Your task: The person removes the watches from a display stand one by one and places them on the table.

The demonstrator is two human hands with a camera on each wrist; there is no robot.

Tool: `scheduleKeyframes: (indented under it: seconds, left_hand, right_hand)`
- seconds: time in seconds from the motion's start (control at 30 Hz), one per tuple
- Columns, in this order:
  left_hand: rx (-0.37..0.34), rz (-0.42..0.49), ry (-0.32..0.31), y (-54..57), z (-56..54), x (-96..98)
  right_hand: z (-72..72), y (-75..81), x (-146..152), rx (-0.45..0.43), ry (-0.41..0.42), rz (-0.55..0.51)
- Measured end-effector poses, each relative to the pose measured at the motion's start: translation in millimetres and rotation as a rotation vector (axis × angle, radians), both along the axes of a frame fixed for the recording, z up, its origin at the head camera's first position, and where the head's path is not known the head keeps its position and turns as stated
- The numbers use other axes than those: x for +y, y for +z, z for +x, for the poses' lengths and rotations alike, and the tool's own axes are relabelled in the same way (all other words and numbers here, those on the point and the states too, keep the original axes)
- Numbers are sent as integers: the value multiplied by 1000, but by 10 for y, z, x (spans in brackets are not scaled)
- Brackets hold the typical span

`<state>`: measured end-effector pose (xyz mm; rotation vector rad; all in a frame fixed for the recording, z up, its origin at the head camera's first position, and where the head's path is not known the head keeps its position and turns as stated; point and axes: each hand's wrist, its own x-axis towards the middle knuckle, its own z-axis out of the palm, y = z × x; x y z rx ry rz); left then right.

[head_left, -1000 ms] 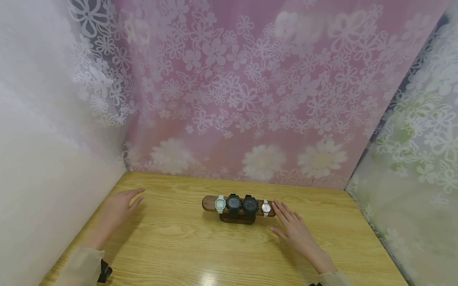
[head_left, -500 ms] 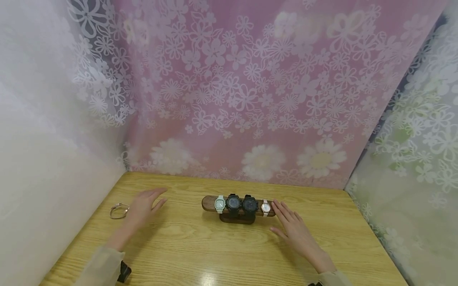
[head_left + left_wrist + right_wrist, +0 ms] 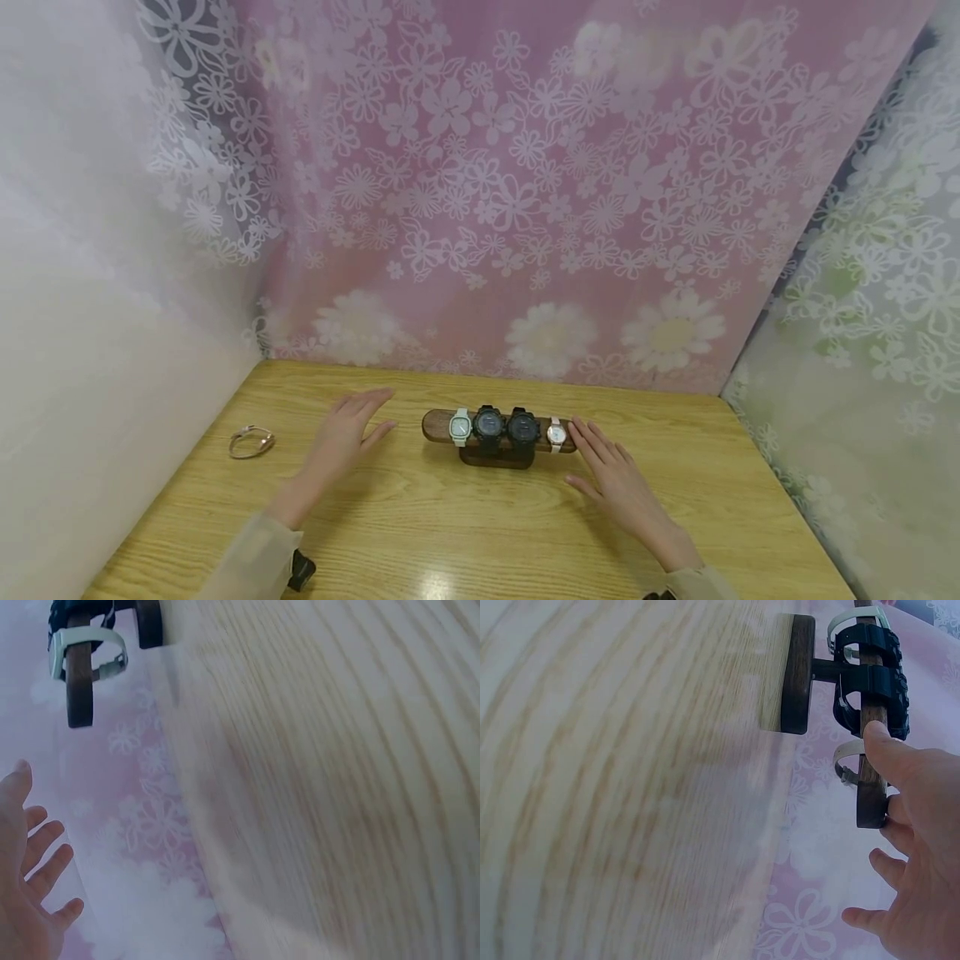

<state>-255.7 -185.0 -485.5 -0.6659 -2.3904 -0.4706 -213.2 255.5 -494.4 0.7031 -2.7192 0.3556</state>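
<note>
Watch stand (image 3: 436, 426): lay crosswise, right of the loose, empty left hand (image 3: 342, 433); straight-fingered right hand (image 3: 617, 479), nearer, touched its end.

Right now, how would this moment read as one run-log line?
left hand: holds nothing | right hand: at end of wooden stand | four watches: on stand | looped band: on table, far left

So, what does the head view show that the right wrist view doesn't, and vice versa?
Only the head view: the left hand, the sleeves, a loose band at far left, the watch dials.

Only the right wrist view: a strap buckle.

Both: the right hand at one end of the watch stand, the four watches, the wooden table and the flowered cloth.
</note>
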Motion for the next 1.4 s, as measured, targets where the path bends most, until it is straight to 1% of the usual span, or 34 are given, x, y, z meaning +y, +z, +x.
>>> scheduleKeyframes:
  seconds: [0.13, 0.33, 0.57, 0.7, 0.83, 1.07, 1.23, 1.3, 1.4]
  left_hand:
    - [-30, 12, -12, 23, -6, 157]
    - [-76, 4, -33, 30, -55, 381]
    - [-135, -25, -80, 65, -73, 586]
    - [-167, -40, -122, 70, -85, 675]
    - [-208, -73, -151, 48, -106, 751]
    - [-272, -135, -157, -18, -147, 841]
    - [-263, -158, -163, -84, -154, 884]
    - [-246, -155, -173, -101, -148, 896]
    - [-228, -162, -168, -130, -156, 904]
  right_hand:
    - [2, 2, -2, -3, -4, -3]
    - [-2, -10, 2, 1, -2, -7]
    - [-4, -16, 3, 3, -2, -10]
    - [-5, -11, 4, 3, -1, -10]
    - [-13, -18, 9, 2, -7, -2]
    - [-18, -10, 11, 8, -1, -3]
    - [-24, -16, 15, 9, 0, 2]
    - [-26, -21, 16, 3, -1, 5]
    - [-27, -27, 18, -7, -5, 7]
